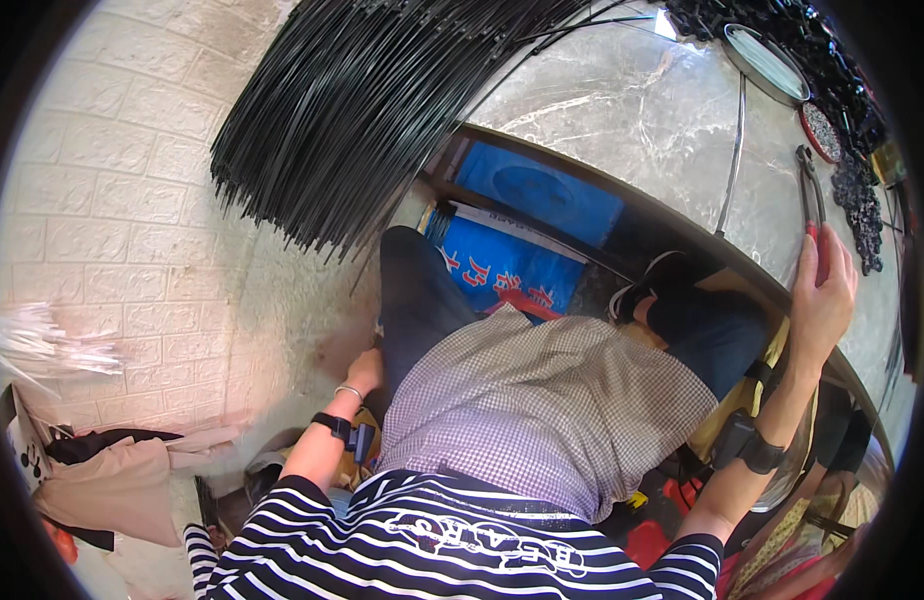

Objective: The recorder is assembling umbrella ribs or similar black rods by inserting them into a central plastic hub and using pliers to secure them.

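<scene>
My right hand point(824, 290) is closed around the red handles of a pair of pliers point(807, 182). The pliers lie over the grey marble-look tabletop point(602, 100), jaws pointing away from me. Beside my left thigh hangs my left hand point(364, 368), below the table's level; its fingers are smeared and partly hidden, so what it holds, if anything, does not show. A thin dark rod point(734, 160) lies across the tabletop to the left of the pliers. At the far left of the table, a thick bundle of thin black rods point(342, 120) overhangs the edge.
Near the pliers sit a red dish point(820, 132) of small silvery pieces and an oval tray point(767, 62). Small black pieces point(857, 200) are heaped along the far right. A pale brick-patterned wall point(112, 190) stands at left. Under the tabletop is a blue printed package point(507, 262).
</scene>
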A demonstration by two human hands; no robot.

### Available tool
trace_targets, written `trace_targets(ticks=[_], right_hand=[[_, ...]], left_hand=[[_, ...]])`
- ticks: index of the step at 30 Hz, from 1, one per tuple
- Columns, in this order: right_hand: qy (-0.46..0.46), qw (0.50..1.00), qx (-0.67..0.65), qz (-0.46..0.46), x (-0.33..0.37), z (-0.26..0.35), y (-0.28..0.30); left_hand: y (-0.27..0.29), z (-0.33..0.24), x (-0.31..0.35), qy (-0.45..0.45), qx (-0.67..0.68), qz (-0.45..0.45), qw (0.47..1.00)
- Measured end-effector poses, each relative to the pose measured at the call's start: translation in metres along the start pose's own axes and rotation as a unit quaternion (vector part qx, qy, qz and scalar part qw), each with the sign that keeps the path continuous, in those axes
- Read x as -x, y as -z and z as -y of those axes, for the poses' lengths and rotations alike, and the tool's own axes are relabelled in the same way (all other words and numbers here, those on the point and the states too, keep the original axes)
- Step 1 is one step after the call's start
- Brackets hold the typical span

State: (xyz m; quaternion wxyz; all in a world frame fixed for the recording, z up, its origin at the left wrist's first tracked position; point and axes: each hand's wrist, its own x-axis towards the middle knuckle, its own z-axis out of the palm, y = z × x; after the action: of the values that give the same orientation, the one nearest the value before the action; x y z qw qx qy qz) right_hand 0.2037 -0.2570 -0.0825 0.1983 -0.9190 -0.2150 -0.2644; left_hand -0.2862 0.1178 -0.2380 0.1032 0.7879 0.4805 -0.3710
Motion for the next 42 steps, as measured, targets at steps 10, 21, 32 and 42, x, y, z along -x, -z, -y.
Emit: trace_targets(ticks=[10, 21, 32, 42], right_hand=[[0.007, 1.0, 0.005, -0.016, -0.006, 0.012, 0.009], [-0.004, 1.0, -0.008, -0.024, 0.002, 0.015, 0.012], [0.03, 0.981, -0.022, -0.19, -0.007, 0.04, 0.036], [-0.236, 0.631, -0.629, 0.387, 0.043, 0.212, -0.014]], left_hand=[[0.165, -0.123, 0.158, -0.358, 0.086, -0.268, 0.89], [0.239, -0.152, 0.071, -0.289, -0.115, -0.619, 0.721], [0.254, -0.174, 0.105, -0.321, -0.103, -0.573, 0.747], [0.242, -0.186, 0.105, -0.472, 0.189, -0.358, 0.783]])
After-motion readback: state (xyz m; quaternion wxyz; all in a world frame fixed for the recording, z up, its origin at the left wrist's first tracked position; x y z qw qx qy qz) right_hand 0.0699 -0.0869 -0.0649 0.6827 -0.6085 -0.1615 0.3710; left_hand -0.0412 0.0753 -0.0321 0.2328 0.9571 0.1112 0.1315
